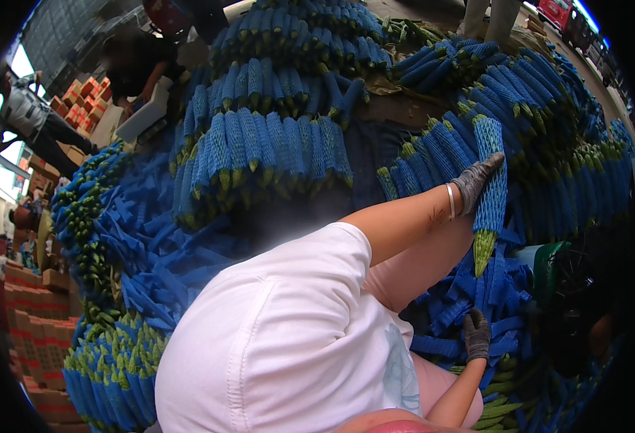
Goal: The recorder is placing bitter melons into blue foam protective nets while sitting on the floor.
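My left hand [479, 182], in a dark grey glove, is closed round a bitter gourd [484, 249] in a blue foam net sleeve [489, 198]. Its bare green tip sticks out at the lower end, and the sleeve's upper end shows above my fingers. Lower down, my right hand [477, 336], gloved alike, is at a heap of flat blue net sleeves [501, 317]. Its fingers are curled; what they hold, if anything, is hidden.
Stacked sleeved gourds [274, 148] rise in rows ahead, with more rows [433, 155] beyond my left hand. Loose flat sleeves [151, 245] cover the left side. Bare gourds [501, 404] lie near my right forearm. A person [133, 68] handles a white box [148, 108]; cartons [43, 317] stand far left.
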### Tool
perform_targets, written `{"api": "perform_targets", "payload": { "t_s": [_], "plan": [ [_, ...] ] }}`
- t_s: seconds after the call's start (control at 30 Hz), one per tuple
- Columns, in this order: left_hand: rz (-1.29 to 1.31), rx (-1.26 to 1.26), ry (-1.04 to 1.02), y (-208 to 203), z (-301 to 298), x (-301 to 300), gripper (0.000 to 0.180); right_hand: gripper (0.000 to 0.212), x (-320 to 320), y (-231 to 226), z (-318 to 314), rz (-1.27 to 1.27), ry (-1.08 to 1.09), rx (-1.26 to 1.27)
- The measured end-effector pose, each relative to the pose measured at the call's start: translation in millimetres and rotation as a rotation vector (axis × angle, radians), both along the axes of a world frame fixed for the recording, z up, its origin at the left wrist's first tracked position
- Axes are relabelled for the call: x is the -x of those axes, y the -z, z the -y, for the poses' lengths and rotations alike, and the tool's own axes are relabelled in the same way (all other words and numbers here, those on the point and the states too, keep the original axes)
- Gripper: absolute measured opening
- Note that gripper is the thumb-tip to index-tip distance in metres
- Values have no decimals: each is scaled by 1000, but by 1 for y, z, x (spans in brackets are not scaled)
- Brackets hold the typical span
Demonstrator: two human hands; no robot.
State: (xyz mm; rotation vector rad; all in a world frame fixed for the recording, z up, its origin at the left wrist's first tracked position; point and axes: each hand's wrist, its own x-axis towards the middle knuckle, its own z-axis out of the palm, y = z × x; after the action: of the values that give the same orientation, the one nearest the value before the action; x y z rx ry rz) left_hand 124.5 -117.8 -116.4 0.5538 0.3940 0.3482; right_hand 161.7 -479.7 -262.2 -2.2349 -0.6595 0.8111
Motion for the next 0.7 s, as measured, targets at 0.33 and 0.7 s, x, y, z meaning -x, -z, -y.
{"api": "perform_targets", "payload": {
  "t_s": [0.33, 0.7],
  "plan": [
    [10, -14, 19, 1, -2, -1, 55, 42, -3, 8, 2, -8, 4, -13],
    [13, 7, 17, 1, -2, 0, 54, 41, 3, -4, -5, 28, -9, 9]
  ]
}}
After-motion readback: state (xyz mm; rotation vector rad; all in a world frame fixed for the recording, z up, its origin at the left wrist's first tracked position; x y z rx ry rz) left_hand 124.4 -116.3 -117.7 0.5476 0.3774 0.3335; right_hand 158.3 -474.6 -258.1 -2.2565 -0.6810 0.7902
